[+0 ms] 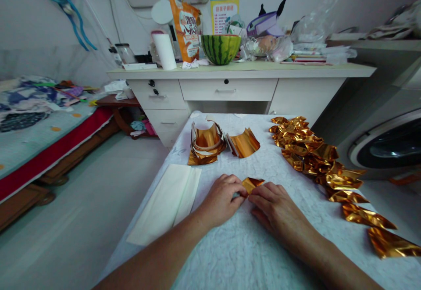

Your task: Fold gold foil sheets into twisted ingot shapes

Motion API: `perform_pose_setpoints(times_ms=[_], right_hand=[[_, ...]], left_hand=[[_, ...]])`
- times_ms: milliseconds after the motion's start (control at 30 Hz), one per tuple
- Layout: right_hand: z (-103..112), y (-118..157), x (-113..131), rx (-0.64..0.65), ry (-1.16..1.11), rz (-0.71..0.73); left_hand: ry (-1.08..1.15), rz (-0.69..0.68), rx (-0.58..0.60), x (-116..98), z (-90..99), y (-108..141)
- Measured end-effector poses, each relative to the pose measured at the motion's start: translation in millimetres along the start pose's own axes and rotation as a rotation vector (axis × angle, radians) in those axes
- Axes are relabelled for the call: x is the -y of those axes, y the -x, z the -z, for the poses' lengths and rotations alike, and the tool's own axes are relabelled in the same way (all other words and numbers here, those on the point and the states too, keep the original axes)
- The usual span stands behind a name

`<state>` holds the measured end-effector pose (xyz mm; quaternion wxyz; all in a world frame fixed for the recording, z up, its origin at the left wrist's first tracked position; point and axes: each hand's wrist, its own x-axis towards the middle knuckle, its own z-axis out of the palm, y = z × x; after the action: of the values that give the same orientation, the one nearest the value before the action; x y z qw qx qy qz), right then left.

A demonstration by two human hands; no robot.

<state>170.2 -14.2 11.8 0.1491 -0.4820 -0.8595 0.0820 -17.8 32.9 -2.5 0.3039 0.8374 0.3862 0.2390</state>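
Between my two hands is a small piece of gold foil paper, low over the cloth-covered table. My left hand pinches its near left side with curled fingers. On the other side my right hand has its fingers closed on the right part of the foil. Beyond them stands a curled stack of gold foil sheets with white backs, and a smaller curled stack lies to its right. Folded gold foil pieces form a long overlapping row down the right side. A folded white paper lies left of my left hand.
A white desk stands past the table, bearing a halved watermelon, an orange pouch and a paper roll. A washing machine is at right. A bed is at left, across the floor.
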Motion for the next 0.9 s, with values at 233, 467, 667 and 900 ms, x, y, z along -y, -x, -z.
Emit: perform_pose_setpoints(times_ms=[233,467,667,900], right_hand=[[-2.5,-0.4,0.2,-0.048,0.015,0.075],[-6.2,0.7,-3.3,-0.08,0.053,0.018],[-5.9,0.3,3.9,-0.082,-0.051,0.041],[-13.1,-0.9,3.6,-0.119,-0.212,-0.052]], left_hand=[[0.008,0.005,0.016,-2.9,3.2,0.0],[0.01,-0.003,0.021,-2.2,3.2,0.5],[0.037,-0.006,0.024,-1.6,4.3,0.5],[0.03,-0.015,0.027,0.4,4.1,1.3]])
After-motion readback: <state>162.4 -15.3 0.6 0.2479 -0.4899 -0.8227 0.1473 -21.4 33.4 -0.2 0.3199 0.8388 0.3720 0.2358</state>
